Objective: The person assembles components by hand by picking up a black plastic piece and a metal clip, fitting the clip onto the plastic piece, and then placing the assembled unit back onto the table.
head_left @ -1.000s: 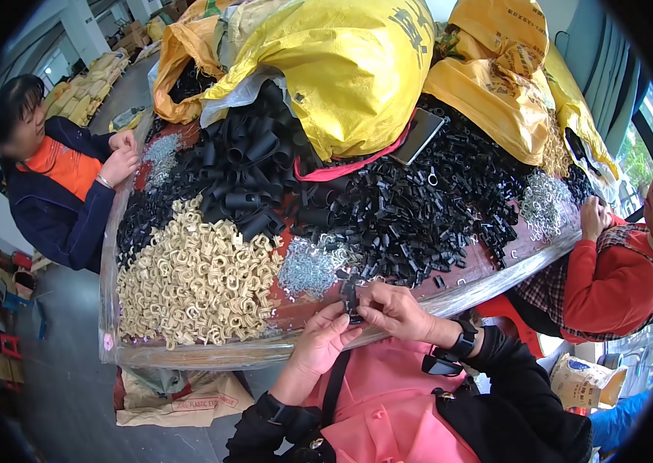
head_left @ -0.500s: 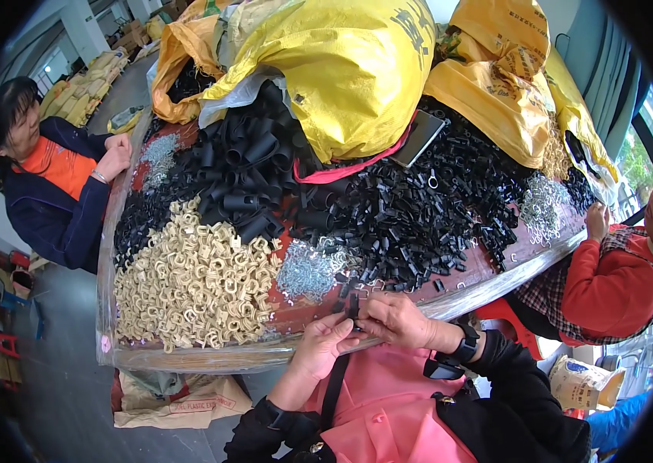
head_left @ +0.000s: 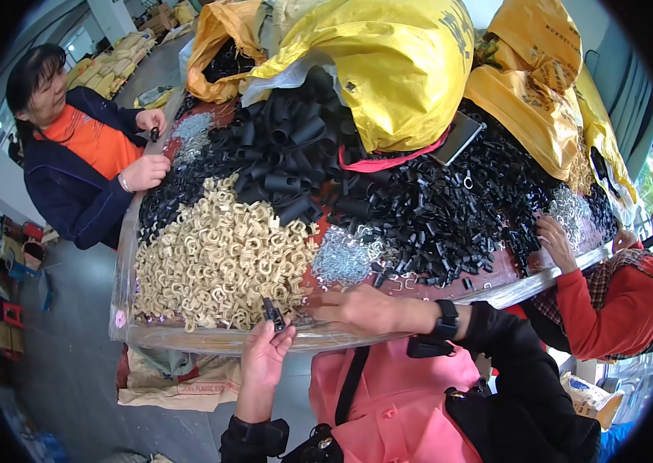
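Pinched between the thumb and fingers of my left hand (head_left: 267, 351) is a small black plastic part (head_left: 273, 315), tilted upward just over the table's near edge. Beside it is a heap of beige plastic ring-like pieces (head_left: 214, 258). My right hand (head_left: 369, 310) reaches left across the table edge, its fingertips near the right side of that heap. Motion smears those fingers, so whether they hold anything cannot be made out. Beyond my right hand lie a small pile of silvery metal pieces (head_left: 342, 256) and a wide spread of small black parts (head_left: 434, 224).
Large black tubes (head_left: 288, 154) lie behind the beige heap. A yellow sack (head_left: 396, 85), orange sacks (head_left: 527, 108) and a dark notebook (head_left: 459, 139) stand or lie farther back. Co-workers' hands (head_left: 147, 171) (head_left: 556, 243) are at the table's left and right sides.
My hands have separated. The left moved left with the black part; the right now reaches toward the beige heap. The view shifted, and both co-workers' hands moved over the table.
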Demonstrator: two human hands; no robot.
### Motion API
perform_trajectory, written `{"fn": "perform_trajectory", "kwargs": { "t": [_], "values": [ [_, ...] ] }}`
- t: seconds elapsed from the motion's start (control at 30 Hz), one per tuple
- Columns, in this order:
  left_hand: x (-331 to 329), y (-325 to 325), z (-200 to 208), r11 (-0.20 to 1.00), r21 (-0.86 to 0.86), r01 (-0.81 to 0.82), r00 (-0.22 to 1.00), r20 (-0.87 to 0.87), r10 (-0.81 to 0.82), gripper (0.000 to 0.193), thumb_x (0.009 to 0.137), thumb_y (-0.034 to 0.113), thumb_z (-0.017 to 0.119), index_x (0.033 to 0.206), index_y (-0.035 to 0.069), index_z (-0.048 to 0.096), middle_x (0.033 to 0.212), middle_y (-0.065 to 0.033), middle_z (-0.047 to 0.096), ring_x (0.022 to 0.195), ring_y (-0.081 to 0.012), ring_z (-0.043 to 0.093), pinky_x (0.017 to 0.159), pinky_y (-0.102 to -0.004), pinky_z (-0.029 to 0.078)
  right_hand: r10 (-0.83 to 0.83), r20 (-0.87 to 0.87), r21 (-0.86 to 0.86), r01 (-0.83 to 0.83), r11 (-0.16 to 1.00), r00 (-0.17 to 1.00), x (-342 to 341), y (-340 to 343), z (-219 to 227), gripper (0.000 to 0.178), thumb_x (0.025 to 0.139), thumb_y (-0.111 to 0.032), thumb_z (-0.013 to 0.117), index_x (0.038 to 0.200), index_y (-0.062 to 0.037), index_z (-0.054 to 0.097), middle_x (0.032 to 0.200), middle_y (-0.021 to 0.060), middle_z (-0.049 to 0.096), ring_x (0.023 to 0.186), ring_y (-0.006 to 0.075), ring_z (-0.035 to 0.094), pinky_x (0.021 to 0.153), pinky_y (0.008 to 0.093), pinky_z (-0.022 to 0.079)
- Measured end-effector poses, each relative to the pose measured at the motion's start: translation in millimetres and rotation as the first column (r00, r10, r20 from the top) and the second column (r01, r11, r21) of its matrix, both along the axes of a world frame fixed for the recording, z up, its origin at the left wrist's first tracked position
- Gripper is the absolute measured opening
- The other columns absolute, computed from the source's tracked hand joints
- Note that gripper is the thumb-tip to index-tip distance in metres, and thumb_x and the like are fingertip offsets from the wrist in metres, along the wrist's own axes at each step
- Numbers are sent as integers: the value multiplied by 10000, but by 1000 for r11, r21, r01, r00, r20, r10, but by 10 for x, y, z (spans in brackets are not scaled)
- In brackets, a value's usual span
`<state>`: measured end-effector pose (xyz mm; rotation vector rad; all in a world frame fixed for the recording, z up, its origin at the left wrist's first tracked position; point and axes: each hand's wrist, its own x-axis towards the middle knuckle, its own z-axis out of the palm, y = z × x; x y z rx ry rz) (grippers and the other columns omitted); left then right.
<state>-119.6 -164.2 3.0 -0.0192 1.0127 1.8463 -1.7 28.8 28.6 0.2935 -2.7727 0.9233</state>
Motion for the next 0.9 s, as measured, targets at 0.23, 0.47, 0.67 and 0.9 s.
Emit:
{"fn": "perform_trajectory", "kwargs": {
  "t": [0.23,0.47,0.67,0.9],
  "values": [
    [21,-74,-10,995,2,-103,994,20,103,167,840,124,518,959,12,554,961,-145,593,930,-248,579,784,-305,494,-133,119,262,98,960,984,-561,-193,-254,226,707,-131,509,925,-79,480,888,128,531,673,290,592,585,376,489],
    [19,-9,-74,992,57,-110,994,34,108,112,830,104,532,920,44,562,963,-141,596,975,-258,557,845,-336,454,-154,-10,240,151,959,988,-589,-93,-338,198,711,-126,527,893,-74,470,827,123,529,681,295,580,587,369,477],
    [96,154,31,995,67,-68,997,48,65,114,823,62,539,931,48,569,930,-88,606,914,-204,585,781,-276,484,-204,86,-313,221,924,975,-277,128,-110,128,799,-145,547,865,-54,486,784,88,513,688,184,549,611,285,458],
    [404,554,99,970,114,215,976,16,-218,187,823,49,535,1009,33,551,950,-93,601,903,-235,594,729,-264,507,-71,194,-844,204,496,978,407,272,91,172,870,-192,506,881,-21,498,789,0,501,723,68,470,633,235,422]
  ]
}}
